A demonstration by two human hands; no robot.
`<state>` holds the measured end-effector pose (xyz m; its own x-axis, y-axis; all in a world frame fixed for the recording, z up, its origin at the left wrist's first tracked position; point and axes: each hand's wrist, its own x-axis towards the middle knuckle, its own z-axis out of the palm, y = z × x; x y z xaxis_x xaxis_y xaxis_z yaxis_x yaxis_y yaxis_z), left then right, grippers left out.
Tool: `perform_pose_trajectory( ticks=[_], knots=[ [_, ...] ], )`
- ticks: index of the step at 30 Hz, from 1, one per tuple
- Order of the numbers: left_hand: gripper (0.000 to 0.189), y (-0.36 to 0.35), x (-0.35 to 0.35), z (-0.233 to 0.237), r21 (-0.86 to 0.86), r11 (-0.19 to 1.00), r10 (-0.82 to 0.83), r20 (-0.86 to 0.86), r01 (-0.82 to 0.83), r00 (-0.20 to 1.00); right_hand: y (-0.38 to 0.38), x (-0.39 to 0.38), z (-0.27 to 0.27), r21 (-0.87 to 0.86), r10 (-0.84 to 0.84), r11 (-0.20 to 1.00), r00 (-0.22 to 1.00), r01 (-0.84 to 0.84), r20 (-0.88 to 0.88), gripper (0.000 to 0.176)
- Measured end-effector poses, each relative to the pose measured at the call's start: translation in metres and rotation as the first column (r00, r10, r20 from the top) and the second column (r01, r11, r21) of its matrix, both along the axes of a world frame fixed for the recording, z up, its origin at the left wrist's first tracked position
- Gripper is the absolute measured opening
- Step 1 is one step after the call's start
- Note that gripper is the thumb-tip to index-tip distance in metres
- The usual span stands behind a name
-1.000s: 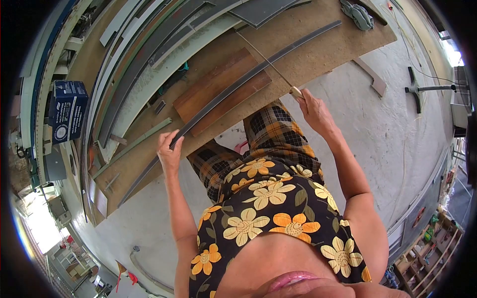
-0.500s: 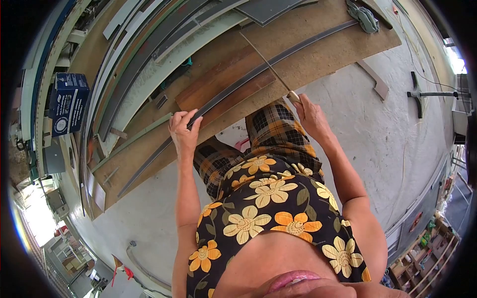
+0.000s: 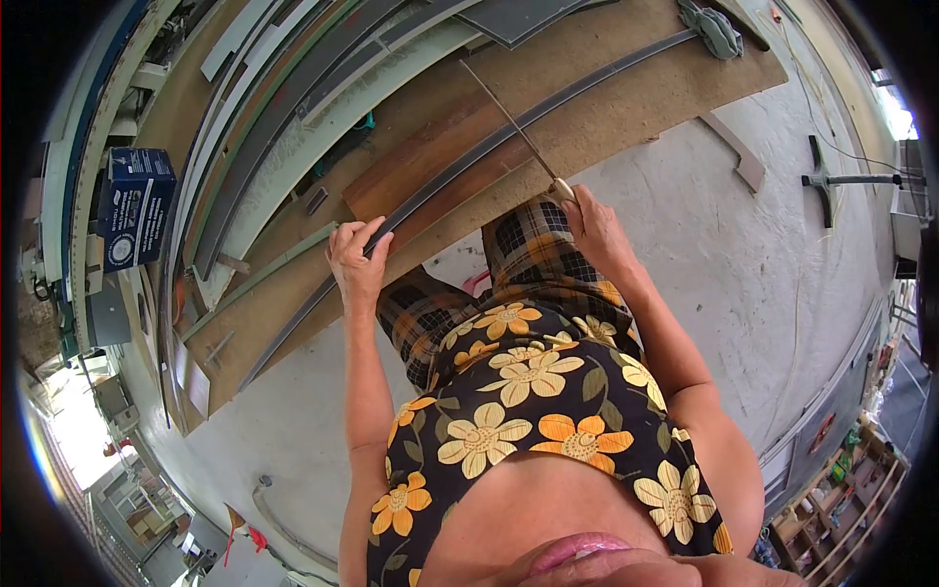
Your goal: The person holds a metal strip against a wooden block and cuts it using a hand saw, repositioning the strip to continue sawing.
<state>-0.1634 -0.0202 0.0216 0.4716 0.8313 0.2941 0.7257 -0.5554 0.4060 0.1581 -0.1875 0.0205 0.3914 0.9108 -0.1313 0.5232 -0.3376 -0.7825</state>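
Observation:
A long dark grey strip [image 3: 450, 174] lies across the brown workbench [image 3: 646, 108], over a reddish-brown board [image 3: 411, 161]. My left hand [image 3: 357, 259] is closed around the strip, left of the middle. In my right hand [image 3: 590, 220] is the pale handle of a thin saw-like tool [image 3: 507, 115]. Its narrow blade crosses the strip and points away from me, over the board. Whether the blade touches the strip I cannot tell.
Long curved-looking panels [image 3: 284, 127] are stacked on the left, with a blue box [image 3: 139, 205] beside them. A grey glove or cloth [image 3: 712, 31] lies at the bench's far right. An angled flat piece [image 3: 734, 155] is beyond the bench edge.
My right hand and the tool have shifted a little left and away from me. My left hand has moved slightly left, still on the strip.

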Motion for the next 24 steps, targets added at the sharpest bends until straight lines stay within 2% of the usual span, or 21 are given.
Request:
perform_pose_trajectory(
  ticks=[14, 20, 24],
  knots=[
    [0.028, 0.002, -0.005, 0.004, -0.001, 1.0, -0.015, 0.02, 0.015, 1.0, -0.003, 0.0, -0.002, 0.033, -0.011, 0.999, 1.0, 0.011, 0.015, 0.018],
    [0.029, 0.002, -0.023, 0.004, -0.073, 0.996, 0.05, -0.017, -0.051, 0.999, 0.0, -0.003, -0.003, 0.014, -0.01, 1.0, 1.0, 0.01, -0.002, 0.019],
    [0.032, 0.001, -0.014, 0.009, -0.002, 1.0, 0.017, 0.0, -0.017, 1.0, 0.006, -0.01, -0.004, 0.008, 0.0, 1.0, 1.0, 0.0, 0.023, 0.02]
  ],
)
